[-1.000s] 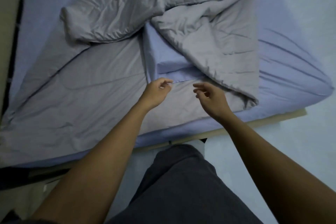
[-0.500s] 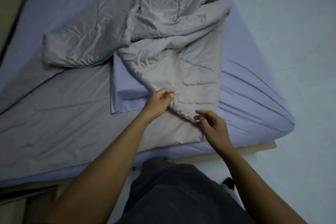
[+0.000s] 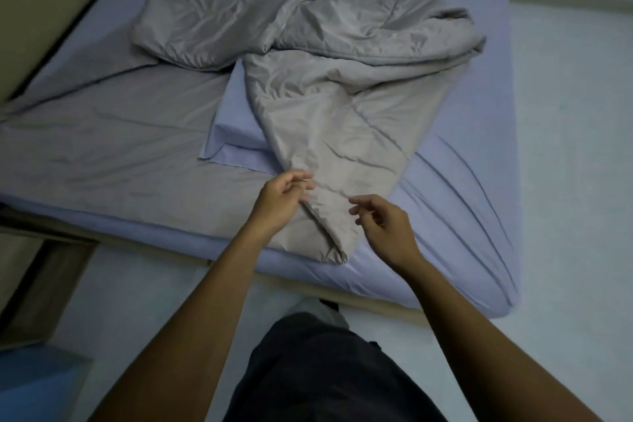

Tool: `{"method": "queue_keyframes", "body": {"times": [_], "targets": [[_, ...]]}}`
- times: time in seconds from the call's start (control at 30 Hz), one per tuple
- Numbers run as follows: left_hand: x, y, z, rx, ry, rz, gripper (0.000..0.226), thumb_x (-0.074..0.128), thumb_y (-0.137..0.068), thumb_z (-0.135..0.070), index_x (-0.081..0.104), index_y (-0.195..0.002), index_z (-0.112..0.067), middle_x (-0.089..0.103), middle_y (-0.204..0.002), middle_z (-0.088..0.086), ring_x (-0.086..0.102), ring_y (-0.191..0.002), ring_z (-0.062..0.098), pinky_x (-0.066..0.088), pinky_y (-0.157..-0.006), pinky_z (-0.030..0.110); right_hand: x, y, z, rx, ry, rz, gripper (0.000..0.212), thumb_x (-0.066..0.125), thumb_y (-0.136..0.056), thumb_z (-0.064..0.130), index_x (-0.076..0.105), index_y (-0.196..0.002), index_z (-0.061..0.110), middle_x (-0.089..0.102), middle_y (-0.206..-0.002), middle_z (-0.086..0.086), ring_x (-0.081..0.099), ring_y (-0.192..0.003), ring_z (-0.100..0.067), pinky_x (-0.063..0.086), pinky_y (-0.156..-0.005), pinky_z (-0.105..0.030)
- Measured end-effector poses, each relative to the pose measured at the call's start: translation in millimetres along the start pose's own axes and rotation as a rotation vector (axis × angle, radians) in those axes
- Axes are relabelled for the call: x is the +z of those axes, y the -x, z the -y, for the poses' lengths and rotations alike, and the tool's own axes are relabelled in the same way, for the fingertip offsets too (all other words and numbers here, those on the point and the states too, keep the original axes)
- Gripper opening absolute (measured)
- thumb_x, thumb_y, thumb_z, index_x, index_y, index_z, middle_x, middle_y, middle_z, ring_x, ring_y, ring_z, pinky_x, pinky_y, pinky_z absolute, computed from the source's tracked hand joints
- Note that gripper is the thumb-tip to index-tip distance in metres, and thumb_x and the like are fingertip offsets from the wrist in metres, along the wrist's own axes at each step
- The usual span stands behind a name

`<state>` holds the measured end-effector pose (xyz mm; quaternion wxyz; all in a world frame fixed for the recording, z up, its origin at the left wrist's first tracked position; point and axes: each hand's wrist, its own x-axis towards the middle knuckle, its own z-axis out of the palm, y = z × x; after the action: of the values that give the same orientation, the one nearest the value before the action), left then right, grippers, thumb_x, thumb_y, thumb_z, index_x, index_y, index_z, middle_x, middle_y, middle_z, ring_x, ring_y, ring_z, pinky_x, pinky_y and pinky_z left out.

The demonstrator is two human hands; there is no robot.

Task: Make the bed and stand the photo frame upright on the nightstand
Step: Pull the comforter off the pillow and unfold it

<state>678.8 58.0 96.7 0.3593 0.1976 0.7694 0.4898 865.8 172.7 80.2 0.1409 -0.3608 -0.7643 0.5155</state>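
A crumpled grey duvet (image 3: 325, 79) lies on a blue-sheeted bed (image 3: 479, 181) above pale floor (image 3: 575, 147). Left hand (image 3: 281, 199) and right hand (image 3: 383, 226), fingers loosely spread, hover over its near corner, gripping nothing.

- Two bare forearms reach forward from the bottom of the view, converging toward the middle.
- The left hand (image 3: 282, 200) has its fingers loosely curled, with thumb and fingertips apart and nothing pinched between them.
- The right hand (image 3: 385, 226) is just beside it, palm turned inward, fingers spread and slightly bent, gripping nothing.
- The two hands are close together but do not touch.
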Motion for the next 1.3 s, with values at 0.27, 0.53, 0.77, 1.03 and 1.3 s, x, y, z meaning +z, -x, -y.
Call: {"method": "queue_keyframes", "body": {"times": [0.27, 0.53, 0.77, 1.03, 1.3], "targets": [[-6.1, -55.0, 10.7, -0.114, 0.138, -0.139, 0.022, 0.050, -0.099, -0.005, 0.067, -0.113, -0.006, 0.073, -0.106, 0.013, 0.067, -0.067, 0.002, 0.051, -0.063, 0.011, -13.0, -77.3, -10.4, -0.068, 0.141, 0.154, 0.035, 0.052, -0.095, 0.004, 0.070, -0.111, 0.029, 0.073, -0.097, 0.010, 0.068, -0.088, -0.005, 0.058, -0.079, -0.026], [-9.4, -126.3, 3.1, -0.159, 0.098, -0.209, 0.017, 0.062, -0.090, -0.026, 0.071, -0.104, -0.031, 0.075, -0.100, -0.006, 0.070, -0.094, 0.013, 0.057, -0.086, 0.031, -15.8, -197.5, -10.0, -0.215, 0.323, 0.387, 0.035, 0.053, -0.094, 0.001, 0.070, -0.116, 0.022, 0.073, -0.105, 0.005, 0.068, -0.093, -0.006, 0.057, -0.081, -0.023], [6.5, -241.9, 35.1, -0.322, 0.068, -0.522, 0.046, 0.037, -0.093, 0.002, 0.060, -0.123, -0.025, 0.059, -0.129, 0.000, 0.062, -0.099, 0.013, 0.041, -0.072, 0.003, 41.3, -381.6, -24.1, -0.501, 0.363, 0.504, 0.033, 0.054, -0.090, -0.002, 0.071, -0.114, 0.012, 0.074, -0.106, -0.003, 0.070, -0.095, -0.012, 0.055, -0.088, -0.023], [44.7, -316.1, 106.8, -0.760, 0.057, -0.763, 0.080, 0.068, -0.082, -0.036, 0.027, -0.149, -0.021, 0.052, -0.140, 0.015, 0.047, -0.129, 0.038, 0.029, -0.113, 0.050, 146.5, -521.2, -51.8, -0.818, 0.420, 0.527, 0.036, 0.051, -0.090, 0.005, 0.062, -0.124, -0.001, 0.063, -0.118, -0.022, 0.061, -0.106, -0.038, 0.046, -0.099, -0.037], [74.0, -277.1, 109.0, -0.256, -0.136, -0.849, 0.026, 0.065, -0.073, -0.020, 0.039, -0.071, -0.022, 0.044, -0.070, -0.003, 0.039, -0.065, 0.014, 0.033, -0.063, 0.028, 197.4, -569.0, -18.4, -0.893, 0.854, 0.607, 0.074, 0.057, -0.081, 0.012, 0.033, -0.151, 0.009, 0.030, -0.157, -0.019, 0.029, -0.145, -0.039, 0.027, -0.118, -0.049]]}}
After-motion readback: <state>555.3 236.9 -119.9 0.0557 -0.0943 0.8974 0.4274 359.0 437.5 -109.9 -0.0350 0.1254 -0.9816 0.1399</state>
